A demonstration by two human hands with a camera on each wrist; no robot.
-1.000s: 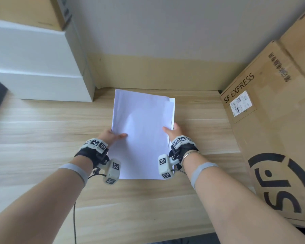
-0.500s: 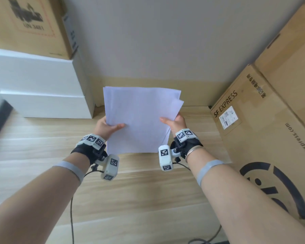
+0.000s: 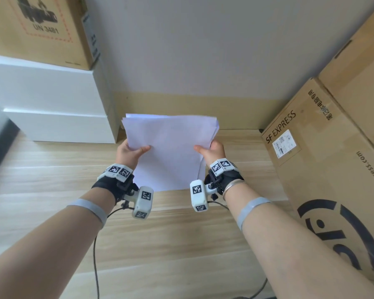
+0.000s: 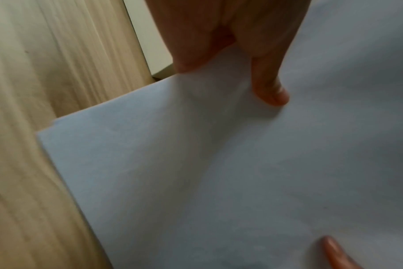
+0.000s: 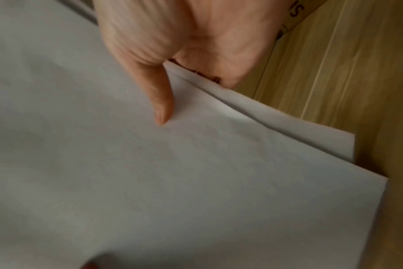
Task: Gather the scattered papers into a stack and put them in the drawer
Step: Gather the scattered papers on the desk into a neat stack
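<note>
Lifted upright off the table (image 3: pixel 52 212), papers (image 3: pixel 168 152) pinched by left hand (image 3: pixel 127 151) and right hand (image 3: pixel 212 149); gathered, edges uneven, not yet in a drawer.

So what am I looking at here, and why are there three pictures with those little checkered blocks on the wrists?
No robot here: a person wears three cameras. The wide picture comes from the head; the two close ones come from the wrists, looking along each hand. The checkered blocks are mounted on the wrist straps. The left hand and right hand pinch a stack of white papers from either side, thumbs on top, lifted above the wooden table. The sheets are not yet squared; the right wrist view shows edges offset. Cardboard boxes stand at the right, white boxes at the left.
</note>
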